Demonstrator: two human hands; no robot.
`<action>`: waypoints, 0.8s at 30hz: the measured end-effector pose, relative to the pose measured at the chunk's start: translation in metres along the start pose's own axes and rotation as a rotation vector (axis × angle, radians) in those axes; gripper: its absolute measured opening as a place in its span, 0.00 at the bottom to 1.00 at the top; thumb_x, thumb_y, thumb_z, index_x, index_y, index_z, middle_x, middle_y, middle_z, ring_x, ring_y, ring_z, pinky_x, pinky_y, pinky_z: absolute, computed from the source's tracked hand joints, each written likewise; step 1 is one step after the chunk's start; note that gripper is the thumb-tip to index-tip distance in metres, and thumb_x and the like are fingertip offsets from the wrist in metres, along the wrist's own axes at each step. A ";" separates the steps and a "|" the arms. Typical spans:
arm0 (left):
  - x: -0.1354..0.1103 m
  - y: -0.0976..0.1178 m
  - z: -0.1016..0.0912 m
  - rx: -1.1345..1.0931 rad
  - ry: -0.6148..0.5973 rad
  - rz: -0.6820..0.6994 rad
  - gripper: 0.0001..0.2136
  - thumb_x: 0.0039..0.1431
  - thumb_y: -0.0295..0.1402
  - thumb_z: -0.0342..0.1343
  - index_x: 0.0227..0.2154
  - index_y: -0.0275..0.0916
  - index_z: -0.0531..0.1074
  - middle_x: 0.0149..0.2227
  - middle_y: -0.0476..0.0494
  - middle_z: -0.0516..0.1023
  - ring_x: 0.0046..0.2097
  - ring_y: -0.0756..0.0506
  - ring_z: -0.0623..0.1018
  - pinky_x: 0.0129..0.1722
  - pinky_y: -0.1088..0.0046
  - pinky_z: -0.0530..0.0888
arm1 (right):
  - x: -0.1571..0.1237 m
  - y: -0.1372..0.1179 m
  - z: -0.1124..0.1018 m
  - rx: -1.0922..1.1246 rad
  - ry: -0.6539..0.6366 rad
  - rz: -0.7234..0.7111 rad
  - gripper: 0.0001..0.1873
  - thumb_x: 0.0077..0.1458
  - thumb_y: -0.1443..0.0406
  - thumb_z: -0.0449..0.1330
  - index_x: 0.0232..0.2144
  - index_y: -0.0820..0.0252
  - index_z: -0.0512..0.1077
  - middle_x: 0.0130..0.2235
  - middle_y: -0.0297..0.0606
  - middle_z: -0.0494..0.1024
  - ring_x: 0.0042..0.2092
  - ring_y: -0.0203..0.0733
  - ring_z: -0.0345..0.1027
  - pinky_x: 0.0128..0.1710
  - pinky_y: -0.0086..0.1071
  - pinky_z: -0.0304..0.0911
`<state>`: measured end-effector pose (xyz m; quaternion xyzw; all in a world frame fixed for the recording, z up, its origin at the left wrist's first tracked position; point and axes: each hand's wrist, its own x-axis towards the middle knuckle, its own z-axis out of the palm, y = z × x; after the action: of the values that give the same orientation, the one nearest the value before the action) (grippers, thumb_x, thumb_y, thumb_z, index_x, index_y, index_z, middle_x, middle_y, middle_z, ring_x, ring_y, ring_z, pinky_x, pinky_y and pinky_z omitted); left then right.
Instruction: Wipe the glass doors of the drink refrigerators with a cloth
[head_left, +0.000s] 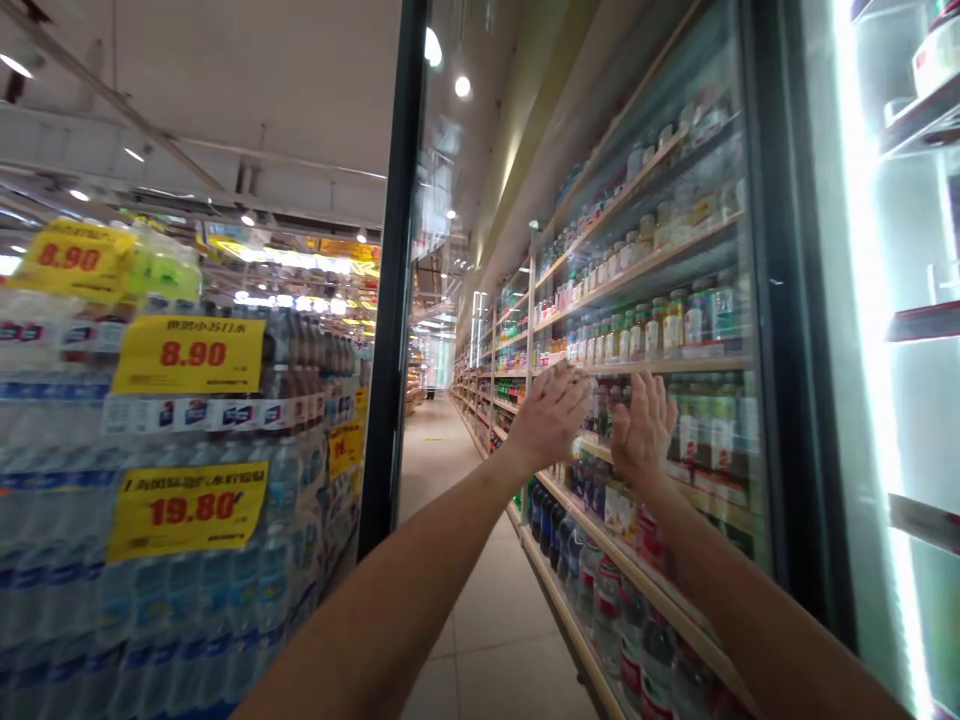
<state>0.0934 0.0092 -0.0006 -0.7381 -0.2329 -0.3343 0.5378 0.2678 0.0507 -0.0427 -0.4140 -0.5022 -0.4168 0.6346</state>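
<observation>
In front of me is a glass door pane in a black frame, with drink shelves showing in or through it. My left hand reaches up to the glass, its fingers lying over a small, crumpled, pale cloth that pokes out above them. My right hand is raised to the right of it, fingers stretched upward and thumb apart, with nothing visible in it. It is close to the glass; whether it touches cannot be made out.
Stacked packs of bottled water stand at left, bearing yellow price signs. A tiled aisle floor runs ahead beside long drink shelves. At far right, a lit cooler interior holds shelves.
</observation>
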 end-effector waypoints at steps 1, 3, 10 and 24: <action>-0.001 -0.013 -0.005 0.010 0.011 -0.044 0.19 0.59 0.30 0.41 0.52 0.37 0.63 0.60 0.43 0.61 0.63 0.41 0.55 0.61 0.54 0.51 | 0.000 -0.001 0.000 -0.015 -0.008 -0.002 0.28 0.59 0.62 0.42 0.61 0.63 0.51 0.60 0.48 0.58 0.63 0.49 0.45 0.59 0.52 0.43; 0.000 -0.042 -0.018 0.028 0.055 -0.194 0.21 0.58 0.29 0.41 0.55 0.34 0.60 0.61 0.39 0.58 0.64 0.41 0.53 0.62 0.56 0.51 | 0.001 -0.002 -0.001 -0.036 -0.022 0.006 0.28 0.58 0.62 0.42 0.60 0.62 0.52 0.61 0.48 0.58 0.63 0.50 0.44 0.59 0.52 0.42; 0.016 -0.034 -0.007 -0.026 0.171 -0.342 0.23 0.57 0.35 0.44 0.55 0.31 0.58 0.61 0.34 0.56 0.64 0.38 0.48 0.62 0.52 0.48 | -0.001 -0.001 0.001 -0.010 -0.007 0.016 0.27 0.58 0.62 0.41 0.60 0.62 0.52 0.61 0.47 0.58 0.63 0.48 0.44 0.59 0.51 0.43; 0.005 -0.055 -0.016 0.057 0.113 -0.318 0.25 0.57 0.31 0.43 0.58 0.30 0.53 0.62 0.34 0.54 0.65 0.39 0.47 0.62 0.54 0.50 | -0.002 -0.004 0.001 -0.056 -0.036 0.001 0.27 0.58 0.62 0.43 0.60 0.61 0.54 0.62 0.46 0.56 0.64 0.50 0.43 0.59 0.53 0.42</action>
<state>0.0539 0.0117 0.0411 -0.6566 -0.3255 -0.4494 0.5109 0.2630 0.0510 -0.0439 -0.4394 -0.5015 -0.4227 0.6138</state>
